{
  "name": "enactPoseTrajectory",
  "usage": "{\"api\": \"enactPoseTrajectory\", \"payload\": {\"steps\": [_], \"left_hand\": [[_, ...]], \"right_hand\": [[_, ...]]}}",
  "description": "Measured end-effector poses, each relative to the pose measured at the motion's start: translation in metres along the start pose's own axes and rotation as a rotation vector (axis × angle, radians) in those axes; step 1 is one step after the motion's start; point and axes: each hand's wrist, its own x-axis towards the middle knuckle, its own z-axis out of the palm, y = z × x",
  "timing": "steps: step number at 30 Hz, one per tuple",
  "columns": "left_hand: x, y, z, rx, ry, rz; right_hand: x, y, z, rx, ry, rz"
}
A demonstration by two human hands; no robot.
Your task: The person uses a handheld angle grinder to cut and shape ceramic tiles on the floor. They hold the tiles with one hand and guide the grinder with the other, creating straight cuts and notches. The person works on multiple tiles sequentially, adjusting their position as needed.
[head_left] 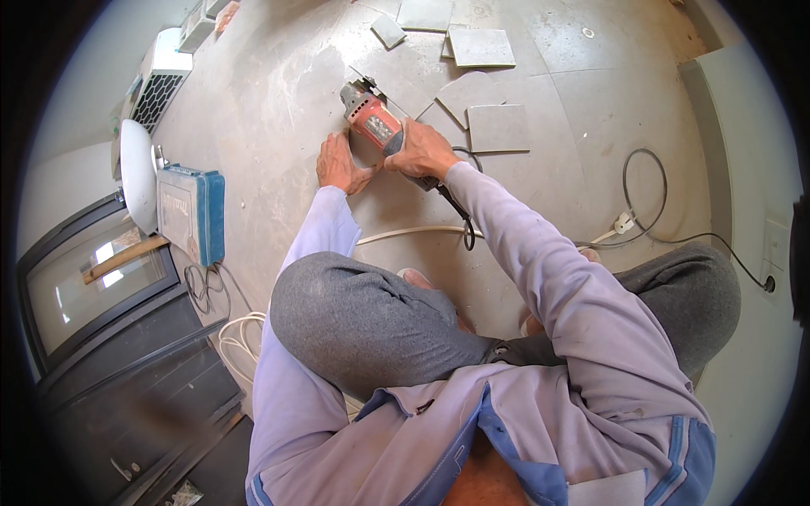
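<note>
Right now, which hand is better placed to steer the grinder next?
Right hand, probably: it's wrapped around the body of the grinder. The left hand is cupped to the left of it; whether it touches the tool is unclear.

The right hand (424, 150) grips a red angle grinder (373, 120); the left hand (339, 165) curves close beside it, contact unclear. Grey tile pieces (499, 130) lie on the floor (261, 110) ahead, a blue case (193, 214) stands at left and a white plug (623, 222) shows at right

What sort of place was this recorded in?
Probably a room under renovation: a red angle grinder in use as a hand tool, loose grey tiles on the floor, and a blue tool case.
</note>
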Motion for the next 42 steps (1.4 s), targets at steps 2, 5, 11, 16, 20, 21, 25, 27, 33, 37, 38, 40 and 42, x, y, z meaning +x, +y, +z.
{"api": "enactPoseTrajectory", "payload": {"steps": [2, 5, 11, 16, 20, 21, 25, 27, 33, 37, 38, 40, 42], "left_hand": [[0.000, 0.005, -0.002, -0.002, 0.010, 0.014], [0.001, 0.011, -0.008, -0.036, -0.011, -0.012], [-0.001, 0.011, -0.008, -0.017, -0.032, -0.031], [-0.002, 0.004, -0.001, 0.030, 0.041, 0.001], [0.000, 0.000, 0.002, 0.000, 0.042, 0.013], [0.000, -0.001, 0.002, -0.008, 0.033, 0.006], [0.003, 0.006, -0.003, -0.025, 0.016, -0.007], [0.002, 0.005, -0.002, -0.014, 0.012, -0.011], [0.000, 0.007, -0.004, -0.006, -0.002, -0.025], [-0.001, 0.007, -0.003, 0.010, -0.004, -0.023], [-0.001, 0.007, -0.003, 0.017, -0.002, -0.024], [0.000, 0.006, -0.002, 0.017, 0.003, -0.020], [0.000, 0.005, -0.001, 0.021, -0.003, -0.023]], "right_hand": [[0.001, 0.004, 0.001, 0.010, 0.038, -0.023], [0.003, 0.006, 0.002, 0.005, 0.063, -0.033], [0.005, 0.005, 0.002, -0.018, 0.057, -0.025], [0.000, 0.002, 0.000, -0.023, 0.029, -0.017], [-0.011, -0.005, -0.006, -0.034, -0.001, 0.021], [-0.013, -0.004, -0.006, -0.023, 0.000, 0.016], [-0.006, 0.005, -0.002, -0.031, 0.001, 0.015], [-0.003, 0.006, -0.001, -0.031, -0.005, 0.006], [0.001, 0.003, -0.002, -0.032, -0.001, 0.005], [0.002, -0.001, -0.003, -0.043, -0.016, 0.020], [0.002, 0.000, -0.003, -0.043, -0.010, 0.017], [0.002, 0.000, -0.002, -0.047, -0.001, 0.015], [0.000, -0.001, -0.003, -0.056, 0.005, 0.017]]}}
